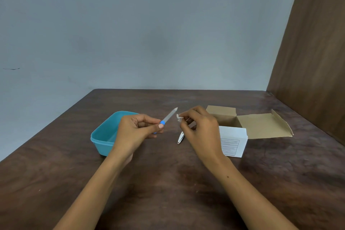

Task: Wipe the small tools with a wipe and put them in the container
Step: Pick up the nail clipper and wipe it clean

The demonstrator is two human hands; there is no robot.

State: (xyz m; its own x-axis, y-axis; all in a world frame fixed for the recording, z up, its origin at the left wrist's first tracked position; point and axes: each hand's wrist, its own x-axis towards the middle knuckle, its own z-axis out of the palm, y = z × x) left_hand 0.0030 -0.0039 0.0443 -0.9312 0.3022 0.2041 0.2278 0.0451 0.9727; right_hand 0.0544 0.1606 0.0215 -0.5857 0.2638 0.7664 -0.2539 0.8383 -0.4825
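Note:
My left hand (139,129) grips the blue handle of a nail file (169,115), whose grey blade points up and to the right. My right hand (200,127) pinches a small crumpled white wipe (178,117) just right of the blade, a short gap away from it. A metal nail clipper (180,138) lies on the table below my right hand. The teal plastic container (104,136) stands open behind my left hand, partly hidden by it; nothing shows in the visible part.
A white cardboard box (233,142) with brown flaps folded open stands to the right of my right hand. The brown wooden table (168,183) meets a grey wall at the back and a brown panel (313,52) on the right.

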